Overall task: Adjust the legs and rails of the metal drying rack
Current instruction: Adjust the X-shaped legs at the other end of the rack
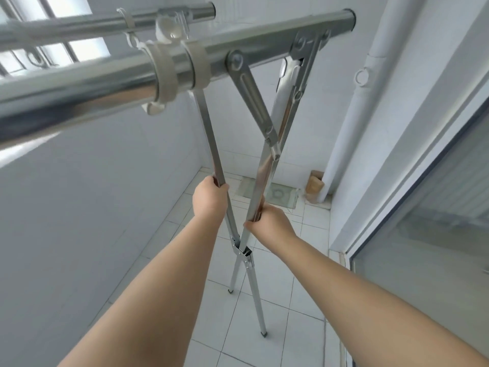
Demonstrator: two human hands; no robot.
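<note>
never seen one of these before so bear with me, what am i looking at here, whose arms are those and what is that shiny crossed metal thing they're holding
This is a single picture from a camera worn on a person's head, looking forward and down, so the two bare arms are the wearer's own. The shiny thing is a folding metal drying rack. Its thick top rail runs across the upper part of the view, with a second rail behind it. Two slim legs hang from the rails and cross like scissors at a hinge, then spread to rubber-tipped feet on the white tiled floor. The left hand has its fingers closed around the left leg, and the right hand grips the right leg, both just above the hinge. A floor drain sits beyond.
</note>
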